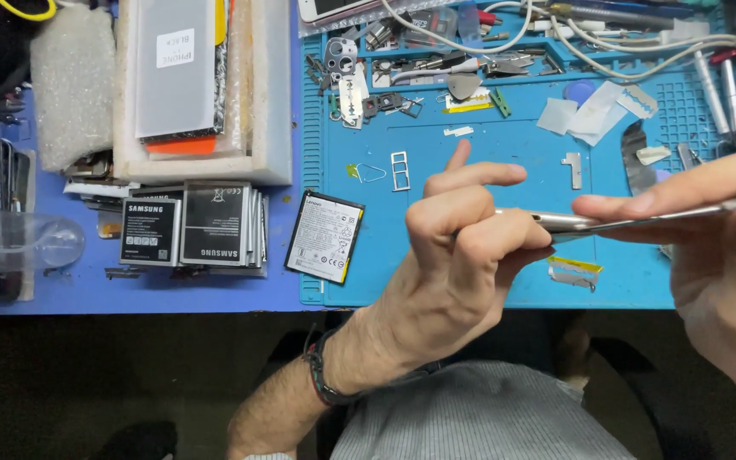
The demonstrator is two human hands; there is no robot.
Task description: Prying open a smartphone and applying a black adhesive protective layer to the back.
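A thin silver phone (615, 223) is held edge-on above the blue work mat (487, 162). My left hand (462, 247) pinches its left end, with the index finger raised and the thumb stretched along the top. My right hand (709, 230) grips the right end between thumb and fingers. On the mat just behind my left hand lie a small card tray (400, 170) and a wire eject pin (371, 173). A yellow-edged sticker strip (574, 272) lies on the mat under the phone.
A white-faced phone battery (324, 237) lies at the mat's left edge, next to stacked black batteries (193, 226). A foam box of phone screens (189, 85) stands at the back left. Tweezers, cables, small metal parts and screwdrivers (717, 81) crowd the mat's far side.
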